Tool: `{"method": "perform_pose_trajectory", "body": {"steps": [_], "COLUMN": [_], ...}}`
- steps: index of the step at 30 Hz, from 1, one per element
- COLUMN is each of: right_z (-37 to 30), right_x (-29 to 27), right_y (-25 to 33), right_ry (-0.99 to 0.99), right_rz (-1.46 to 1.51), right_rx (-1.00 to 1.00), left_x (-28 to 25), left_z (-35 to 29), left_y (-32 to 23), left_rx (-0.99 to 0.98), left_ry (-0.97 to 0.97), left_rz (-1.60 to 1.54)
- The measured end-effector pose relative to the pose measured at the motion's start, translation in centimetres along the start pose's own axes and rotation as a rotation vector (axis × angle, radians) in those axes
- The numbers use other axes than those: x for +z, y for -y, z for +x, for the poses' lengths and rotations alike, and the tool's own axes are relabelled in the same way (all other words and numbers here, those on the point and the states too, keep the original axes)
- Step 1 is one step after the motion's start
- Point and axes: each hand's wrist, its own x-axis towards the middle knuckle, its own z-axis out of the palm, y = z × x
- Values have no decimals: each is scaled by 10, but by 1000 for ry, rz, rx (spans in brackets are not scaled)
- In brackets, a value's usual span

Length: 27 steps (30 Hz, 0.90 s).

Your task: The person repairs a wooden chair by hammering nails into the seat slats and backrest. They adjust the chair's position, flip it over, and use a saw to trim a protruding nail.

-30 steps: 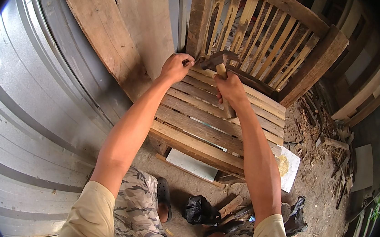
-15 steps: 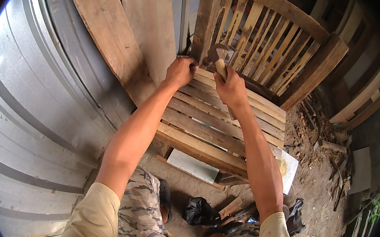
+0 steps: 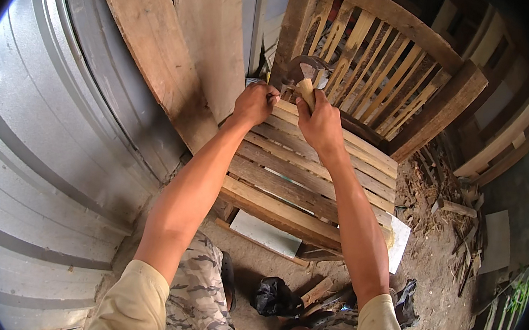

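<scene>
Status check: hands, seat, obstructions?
Right hand gripping claw hammer. Left hand curled shut by rear left corner of slatted wooden seat, contents unclear. Possible obstruction: left hand, close to hammer head.

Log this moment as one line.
left hand: curled by slatted seat, contents unclear | right hand: gripping hammer by handle | hammer head: near left hand

No readable text anywhere.
</scene>
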Motion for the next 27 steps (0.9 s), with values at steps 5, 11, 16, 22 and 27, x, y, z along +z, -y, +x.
{"method": "perform_pose_trajectory", "body": {"steps": [5,11,16,22,27], "right_z": [1,-2,-3,0,-7], "right_x": [7,13,7,13,7], "right_y": [-14,-3,2,-11,-2], "right_ry": [-51,-3,-80,-53,-68], "right_rz": [-5,-84,-13,-82,-18], "right_rx": [-138,-42,-101,-60,-21], "left_x": [3,2,0,1,-3], "left_z": [2,1,3,4,2], "left_y": [-4,-1,3,2,7], "left_rx": [-32,-54,-23,-42,-19], "left_ry": [7,-12,23,27,14], "left_rz": [-9,19,-45,-44,-55]}}
